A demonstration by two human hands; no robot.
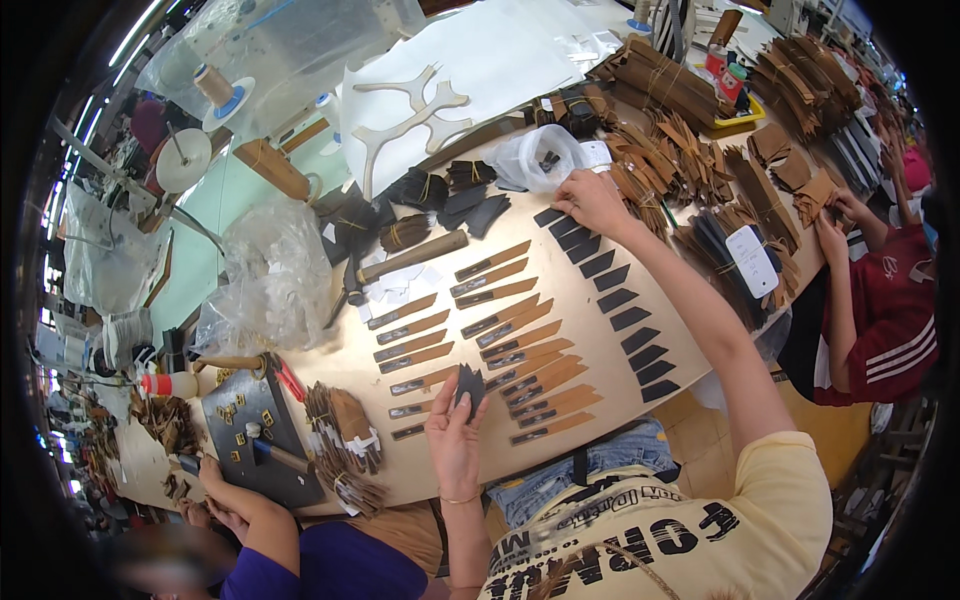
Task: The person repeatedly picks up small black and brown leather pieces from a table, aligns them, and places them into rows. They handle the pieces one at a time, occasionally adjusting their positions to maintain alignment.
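Observation:
Upright between the thumb and fingers of my left hand [455, 440] is a small stack of black leather pieces [468, 390], cut to a point at one end. My right hand [597, 207] is stretched to the far side of the table, its fingertips closed on a black leather piece [547, 216] at the top of a slanting row. Down that row lie several more flat black pieces [628, 318], spaced apart. To their left, brown leather strips [515, 320] with dark ends are set out in columns, partly overlapping near my left hand.
A hammer [410, 257] lies beyond the strips, near bundled black pieces [418, 190] and a clear plastic bag [265, 270]. Brown leather bundles [660, 170] crowd the far right. One person works at left by a dark board [250, 430]; another person [880, 310] is at right.

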